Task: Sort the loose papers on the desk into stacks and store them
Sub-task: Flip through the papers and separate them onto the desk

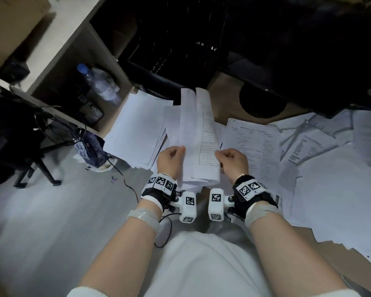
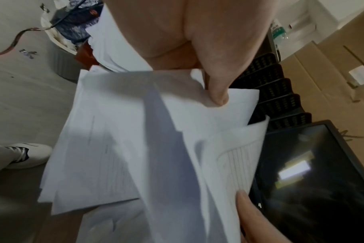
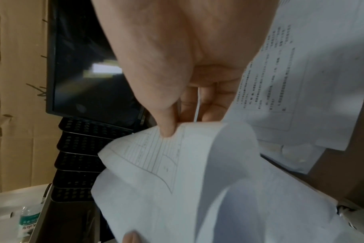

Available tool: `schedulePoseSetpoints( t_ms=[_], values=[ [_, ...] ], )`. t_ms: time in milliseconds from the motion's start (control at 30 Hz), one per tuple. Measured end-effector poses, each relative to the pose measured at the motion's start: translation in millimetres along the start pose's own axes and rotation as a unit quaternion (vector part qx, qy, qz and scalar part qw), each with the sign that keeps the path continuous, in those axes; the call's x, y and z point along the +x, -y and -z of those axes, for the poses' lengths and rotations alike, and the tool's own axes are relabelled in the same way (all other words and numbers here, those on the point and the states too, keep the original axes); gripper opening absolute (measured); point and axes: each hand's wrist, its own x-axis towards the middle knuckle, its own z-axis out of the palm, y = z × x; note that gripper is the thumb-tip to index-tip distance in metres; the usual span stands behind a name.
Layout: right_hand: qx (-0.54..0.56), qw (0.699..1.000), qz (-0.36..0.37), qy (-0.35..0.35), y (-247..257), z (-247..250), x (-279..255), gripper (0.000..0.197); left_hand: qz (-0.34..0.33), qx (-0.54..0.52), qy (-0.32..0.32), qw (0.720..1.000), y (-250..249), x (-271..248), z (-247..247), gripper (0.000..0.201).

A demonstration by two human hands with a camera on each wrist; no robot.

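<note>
- While both hands work in the head view, the left hand (image 1: 171, 157) and right hand (image 1: 231, 160) pinch a sheaf (image 1: 198, 133) over the desk (image 1: 227, 93), stacks (image 1: 137, 127) at 9 and 3 o'clock.
- Left wrist: thumb (image 2: 217, 92) clamps the sheaf's edge; the sheets look light, floppy, best held at the edges.
- Right wrist: thumb (image 3: 166, 126) presses a ruled sheet (image 3: 156, 157), palm facing 6 o'clock.

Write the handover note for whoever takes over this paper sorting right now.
Left hand: grips the left edge of the held sheets.
Right hand: pinches the right edge, on a form with a table.
Things: a stack lies at left on the desk; loose papers are spread to the right. Black trays stand behind.
Done: one stack looks started.
Left: place the held sheets, sort the loose papers, store the stacks.
</note>
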Motion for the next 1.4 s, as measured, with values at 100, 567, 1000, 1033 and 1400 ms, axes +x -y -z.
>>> schedulePoseSetpoints(
  t_ms=[100,567,1000,1033,1400],
  values=[
    [-0.008,0.996,0.020,-0.086,6,-2,1,0.016,0.015,-0.011,-0.043,0.999,8,14,19,0.022],
    [-0.174,0.978,0.007,-0.116,19,-108,-6,0.022,0.039,0.004,0.025,0.999,29,96,94,0.032],
    [-0.140,0.961,-0.226,-0.074,-22,-163,8,0.086,0.047,0.117,0.128,0.984,65,133,127,0.043],
    [-0.133,0.958,-0.241,-0.083,-25,-163,9,0.089,0.051,0.124,0.136,0.982,68,135,125,0.042],
    [-0.101,0.951,-0.250,-0.149,-42,-157,22,0.053,0.074,0.142,0.172,0.972,81,135,109,0.026]
  ],
)
